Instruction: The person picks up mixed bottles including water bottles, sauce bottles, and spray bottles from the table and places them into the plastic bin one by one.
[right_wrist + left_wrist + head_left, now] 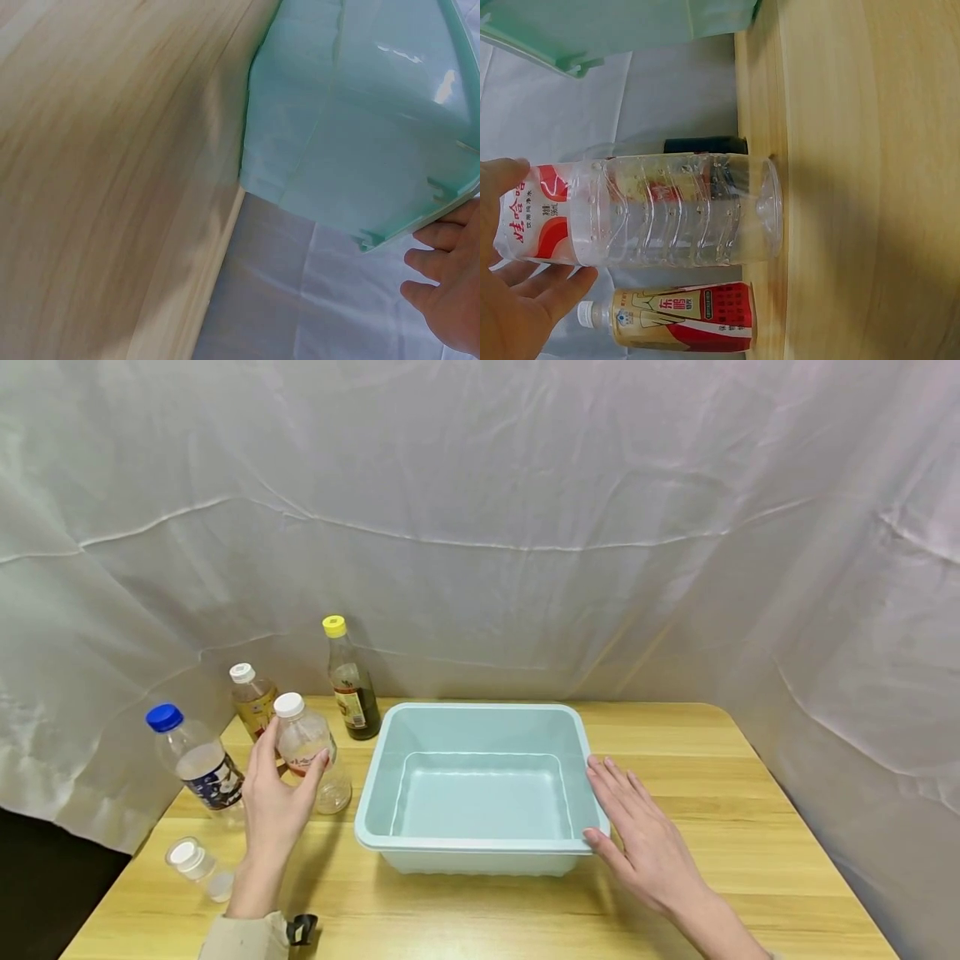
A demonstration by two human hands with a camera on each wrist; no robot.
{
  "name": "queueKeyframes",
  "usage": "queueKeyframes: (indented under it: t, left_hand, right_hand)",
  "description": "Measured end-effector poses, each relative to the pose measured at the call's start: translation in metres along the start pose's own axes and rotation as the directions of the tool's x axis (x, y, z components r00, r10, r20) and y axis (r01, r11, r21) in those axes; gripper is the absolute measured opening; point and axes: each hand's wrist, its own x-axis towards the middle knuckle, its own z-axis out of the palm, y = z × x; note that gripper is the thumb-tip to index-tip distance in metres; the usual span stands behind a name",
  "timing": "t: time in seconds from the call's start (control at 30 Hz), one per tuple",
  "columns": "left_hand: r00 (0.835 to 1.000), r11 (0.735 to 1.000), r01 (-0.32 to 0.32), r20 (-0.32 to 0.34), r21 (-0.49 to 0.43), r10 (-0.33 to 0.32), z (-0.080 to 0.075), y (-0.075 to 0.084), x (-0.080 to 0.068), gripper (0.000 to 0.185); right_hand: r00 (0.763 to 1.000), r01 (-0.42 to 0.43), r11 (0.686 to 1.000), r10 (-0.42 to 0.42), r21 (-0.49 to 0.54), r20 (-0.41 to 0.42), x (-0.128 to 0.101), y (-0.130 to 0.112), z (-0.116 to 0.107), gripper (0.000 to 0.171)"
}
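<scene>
My left hand [276, 797] holds a clear plastic water bottle [667, 210] around its red-and-white label, thumb on one side and fingers on the other. The bottle stands upright with its white cap [288, 705] on, its base at the tabletop. Part of the label lies behind the hand in the head view. In the middle of the table is a pale blue-green plastic basin [480, 845] with nothing in it. My right hand [645, 843] rests with straight fingers at the basin's right rim; in the right wrist view its fingertips [424, 262] are by the rim.
Left of the basin stand a dark sauce bottle [351, 693] with a yellow cap, a gold-labelled drink bottle [255, 700] and a blue-capped clear bottle [201, 764]. A small white-capped clear bottle [201, 867] is at the front left. A pale curtain [480, 568] hangs behind the wooden table [720, 793].
</scene>
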Motion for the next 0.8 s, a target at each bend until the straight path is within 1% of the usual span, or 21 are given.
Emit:
queueKeyframes:
  t: [0.2, 0.47, 0.6, 0.8]
  left_hand:
    - [1.000, 1.000, -0.003, -0.003, -0.019, 0.003, -0.003, 0.001, 0.002, 0.078]
    - [0.996, 0.994, -0.085, -0.033, -0.075, 0.083, -0.006, 0.007, 0.012, 0.078]
    - [0.992, 0.989, -0.120, -0.048, -0.086, 0.116, -0.010, 0.013, 0.018, 0.078]
    - [0.980, 0.982, -0.184, -0.088, -0.051, 0.179, -0.017, 0.028, 0.029, 0.080]
  right_hand:
    - [1.000, 0.018, 1.000, -0.018, 0.002, -0.025, 0.002, -0.001, 0.000, 0.069]
    - [0.999, 0.018, 1.000, -0.018, 0.002, -0.044, 0.002, -0.001, 0.000, 0.069]
    - [1.000, 0.007, 1.000, -0.007, -0.007, -0.019, 0.001, -0.001, 0.000, 0.068]
    - [0.999, -0.011, 1.000, 0.012, -0.022, 0.034, -0.001, -0.001, -0.001, 0.067]
